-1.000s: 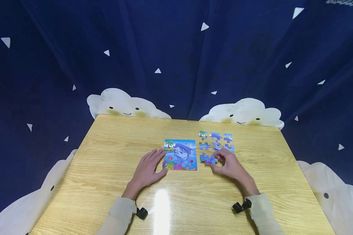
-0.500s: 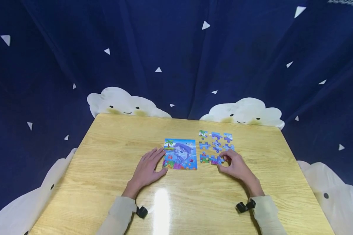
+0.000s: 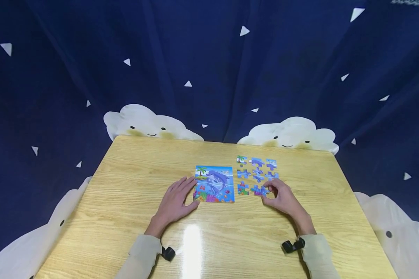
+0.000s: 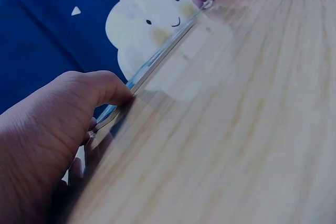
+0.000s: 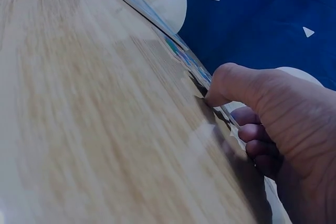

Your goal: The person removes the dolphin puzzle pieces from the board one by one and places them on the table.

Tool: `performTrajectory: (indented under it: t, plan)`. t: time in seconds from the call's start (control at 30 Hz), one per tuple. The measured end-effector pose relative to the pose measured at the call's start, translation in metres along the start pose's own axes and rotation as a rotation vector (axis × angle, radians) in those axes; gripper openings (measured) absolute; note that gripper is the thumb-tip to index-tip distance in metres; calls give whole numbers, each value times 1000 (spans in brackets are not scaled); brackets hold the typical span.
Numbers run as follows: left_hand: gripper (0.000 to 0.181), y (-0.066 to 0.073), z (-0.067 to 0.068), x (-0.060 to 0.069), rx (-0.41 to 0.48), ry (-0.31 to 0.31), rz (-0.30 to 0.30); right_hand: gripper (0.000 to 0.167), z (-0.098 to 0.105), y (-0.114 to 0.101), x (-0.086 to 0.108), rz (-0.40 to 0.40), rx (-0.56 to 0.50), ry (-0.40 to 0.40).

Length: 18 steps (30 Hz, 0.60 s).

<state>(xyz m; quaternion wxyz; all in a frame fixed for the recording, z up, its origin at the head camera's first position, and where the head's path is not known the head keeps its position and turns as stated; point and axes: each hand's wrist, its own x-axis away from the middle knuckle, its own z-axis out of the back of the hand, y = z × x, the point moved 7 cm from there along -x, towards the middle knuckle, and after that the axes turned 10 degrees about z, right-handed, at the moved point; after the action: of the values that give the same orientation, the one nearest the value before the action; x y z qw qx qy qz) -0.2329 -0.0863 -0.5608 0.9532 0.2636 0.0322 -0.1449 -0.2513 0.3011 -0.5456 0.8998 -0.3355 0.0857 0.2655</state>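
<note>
A square dolphin picture board lies flat on the wooden table. My left hand rests at its left side, fingertips touching the left edge and thumb at the near-left corner. In the left wrist view the thumb of the left hand meets the board's edge. To the right, my right hand pinches a purple-and-blue jigsaw puzzle piece between thumb and forefinger, low at the table. Left of it lies a green-and-red coral puzzle piece, apart from it. The right hand's fingers partly cover the piece.
Several other puzzle pieces lie in loose rows right of the board, including a palm-tree piece at the back. The wooden table ends before a dark blue curtain with white clouds.
My right hand has moved right with the pinched puzzle piece, opening a gap between it and the coral piece. My left hand and the board have stayed put.
</note>
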Motion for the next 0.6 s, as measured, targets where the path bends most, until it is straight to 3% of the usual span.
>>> performTrajectory:
  t: [0.3, 0.6]
  plan:
    - [76, 1, -2, -1, -1, -14, 2, 31, 1, -1, 2, -9, -17, -20]
    - [76, 0, 0, 0, 5, 6, -9, 29, 1, 0, 1, 37, -13, 4]
